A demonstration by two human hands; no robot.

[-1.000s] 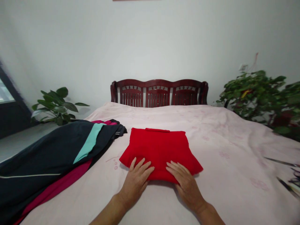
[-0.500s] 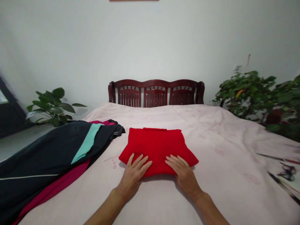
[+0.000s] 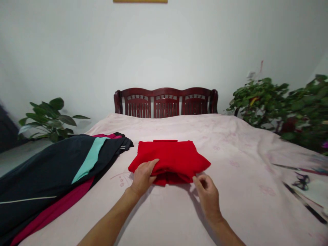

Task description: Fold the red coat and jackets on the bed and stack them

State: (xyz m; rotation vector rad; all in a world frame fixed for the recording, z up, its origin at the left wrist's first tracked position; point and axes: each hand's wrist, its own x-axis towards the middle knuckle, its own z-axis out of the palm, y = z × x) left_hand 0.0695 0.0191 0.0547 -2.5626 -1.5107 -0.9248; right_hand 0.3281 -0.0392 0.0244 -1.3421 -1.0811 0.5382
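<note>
A folded red garment (image 3: 171, 153) lies on the pale pink bedsheet (image 3: 164, 212) in front of me. Its near edge is lifted a little, so darker inner layers show below the top layer. My left hand (image 3: 145, 174) grips the near left part, thumb on top and the fingers tucked under the cloth. At the near right corner, my right hand (image 3: 206, 191) pinches the edge between thumb and forefinger.
Dark trousers (image 3: 51, 167) with a teal panel lie over magenta cloth (image 3: 58, 208) at the left. Scissors (image 3: 302, 181) and a long dark-bladed tool (image 3: 304, 203) lie at the right. Beyond the bed stands a wooden bench back (image 3: 166, 102), with leafy plants (image 3: 263, 102) to the right.
Both hands lay flat on the red garment before; now they hold its near edge. That edge has been raised, opening a gap between layers. The view has shifted slightly right.
</note>
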